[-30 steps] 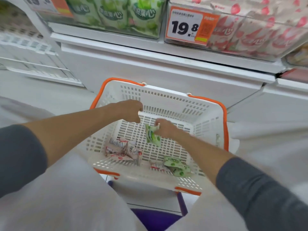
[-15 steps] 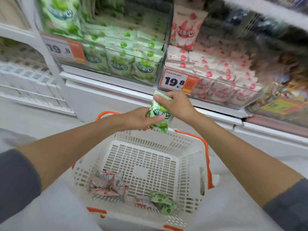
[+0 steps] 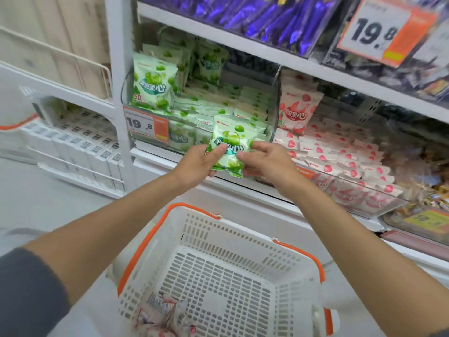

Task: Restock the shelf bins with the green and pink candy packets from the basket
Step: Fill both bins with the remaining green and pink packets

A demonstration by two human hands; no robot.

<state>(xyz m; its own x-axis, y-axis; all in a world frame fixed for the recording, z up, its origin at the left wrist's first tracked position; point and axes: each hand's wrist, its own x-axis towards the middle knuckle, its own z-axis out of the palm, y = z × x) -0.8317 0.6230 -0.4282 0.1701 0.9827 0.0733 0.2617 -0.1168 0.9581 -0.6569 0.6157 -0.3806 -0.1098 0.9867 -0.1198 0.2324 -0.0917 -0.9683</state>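
I hold a green candy packet (image 3: 230,142) upright in front of the shelf. My left hand (image 3: 196,164) grips its lower left edge with the thumb on its face. My right hand (image 3: 264,161) pinches its right edge. Just behind it is the clear bin of green packets (image 3: 218,110), and to the right the clear bin of pink packets (image 3: 340,161). Below my arms stands the white basket (image 3: 243,229) with orange handles. Pink packets (image 3: 165,314) lie in its near left corner, partly cut off by the frame edge.
Orange price tags reading 19.8 (image 3: 145,126) hang on the bin fronts. Purple packets (image 3: 255,15) fill the shelf above. A white wire rack with boxed goods (image 3: 80,144) stands to the left. A white shelf upright (image 3: 119,81) separates the two.
Both hands have lifted the green packet out of the basket and up to the front of the green bin. My view has tilted upward, showing more of the shelf.
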